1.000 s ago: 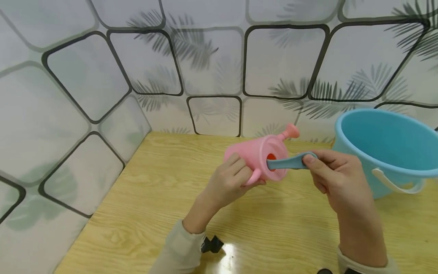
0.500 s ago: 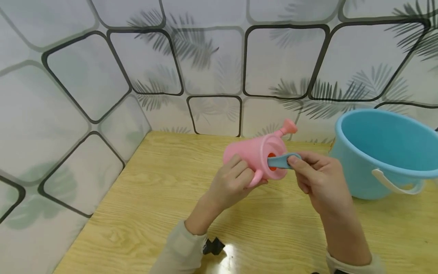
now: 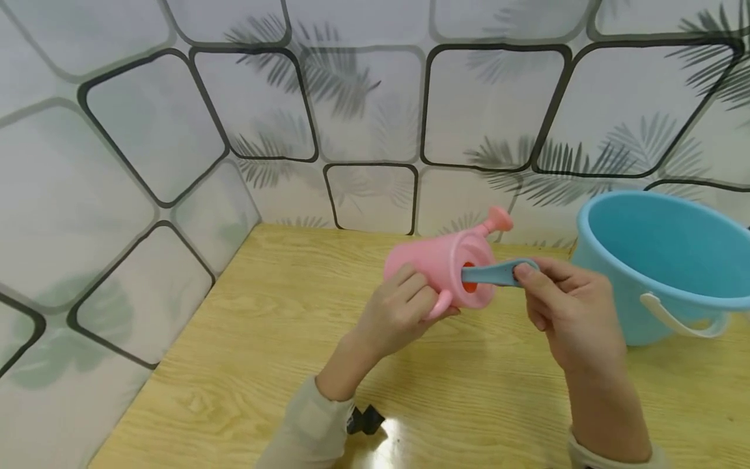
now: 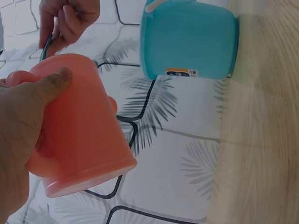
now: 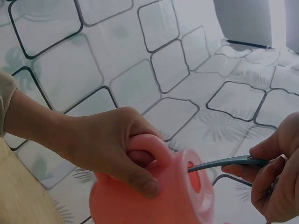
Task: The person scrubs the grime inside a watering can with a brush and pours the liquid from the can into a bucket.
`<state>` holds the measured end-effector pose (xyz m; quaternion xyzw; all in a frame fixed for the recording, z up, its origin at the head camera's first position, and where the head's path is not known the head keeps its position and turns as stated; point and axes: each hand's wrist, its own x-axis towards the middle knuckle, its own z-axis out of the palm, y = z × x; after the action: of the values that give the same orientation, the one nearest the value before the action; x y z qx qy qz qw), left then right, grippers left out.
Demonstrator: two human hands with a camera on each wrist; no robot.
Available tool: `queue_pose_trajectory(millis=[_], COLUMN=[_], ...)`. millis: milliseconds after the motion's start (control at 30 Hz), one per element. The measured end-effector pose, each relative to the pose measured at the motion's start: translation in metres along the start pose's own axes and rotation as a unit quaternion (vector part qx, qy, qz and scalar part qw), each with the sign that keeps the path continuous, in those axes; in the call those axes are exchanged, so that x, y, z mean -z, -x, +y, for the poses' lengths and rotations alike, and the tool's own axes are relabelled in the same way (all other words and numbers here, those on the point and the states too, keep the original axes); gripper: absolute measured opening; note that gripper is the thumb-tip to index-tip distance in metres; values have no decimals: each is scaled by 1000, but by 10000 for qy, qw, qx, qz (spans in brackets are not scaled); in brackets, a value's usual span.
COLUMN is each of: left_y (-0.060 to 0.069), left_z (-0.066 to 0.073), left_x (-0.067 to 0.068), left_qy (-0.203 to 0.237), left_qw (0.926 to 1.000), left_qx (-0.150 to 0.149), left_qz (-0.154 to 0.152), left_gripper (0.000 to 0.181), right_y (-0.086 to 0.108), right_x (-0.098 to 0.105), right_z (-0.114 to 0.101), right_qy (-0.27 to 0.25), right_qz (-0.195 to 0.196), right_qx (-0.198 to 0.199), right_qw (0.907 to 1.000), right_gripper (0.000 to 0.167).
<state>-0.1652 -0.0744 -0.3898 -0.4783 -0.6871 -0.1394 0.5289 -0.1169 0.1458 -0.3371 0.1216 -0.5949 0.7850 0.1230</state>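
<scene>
A pink watering can (image 3: 428,254) lies tilted on its side in the air above the table, its opening turned to the right and its sprinkler spout (image 3: 498,219) pointing up and away. My left hand (image 3: 394,311) grips it by the handle, and in the left wrist view the thumb (image 4: 58,80) lies along its body. Between thumb and fingers, my right hand (image 3: 577,309) pinches a slim blue handle (image 3: 495,273). The far end of that handle goes into the can's opening and is hidden. Something orange-red (image 3: 470,285) shows inside the opening.
A large light-blue bucket (image 3: 638,319) with a white carrying handle (image 3: 682,318) stands close behind the right hand. Patterned wall covering (image 3: 369,104) rises behind and to the left of the wood-grain table (image 3: 252,339).
My right hand first moved left, pushing the blue handle deeper into the watering can, then drew it partway back to the right. The left hand and can have barely moved.
</scene>
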Motion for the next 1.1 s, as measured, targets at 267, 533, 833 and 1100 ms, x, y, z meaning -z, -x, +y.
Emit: queue_pose_trajectory(millis=[267, 533, 833, 1100], left_y=[7, 9, 7, 6], left_z=[-9, -11, -14, -16], left_x=[3, 3, 5, 7], left_qy=[279, 297, 404, 533], left_qw=[9989, 9986, 9976, 9964], left_qx=[378, 428, 570, 643], left_qz=[-67, -99, 28, 156], left_gripper=[43, 44, 45, 42], right_y=[4, 1, -11, -10], right_x=[-4, -12, -19, -20], right_z=[0, 9, 14, 8], right_qy=[1491, 3073, 3167, 2970], right_qz=[54, -105, -368, -286], right_qx=[1302, 3207, 5334, 5517], right_qw=[9802, 8959, 7835, 7788], right_gripper=[11, 14, 29, 29])
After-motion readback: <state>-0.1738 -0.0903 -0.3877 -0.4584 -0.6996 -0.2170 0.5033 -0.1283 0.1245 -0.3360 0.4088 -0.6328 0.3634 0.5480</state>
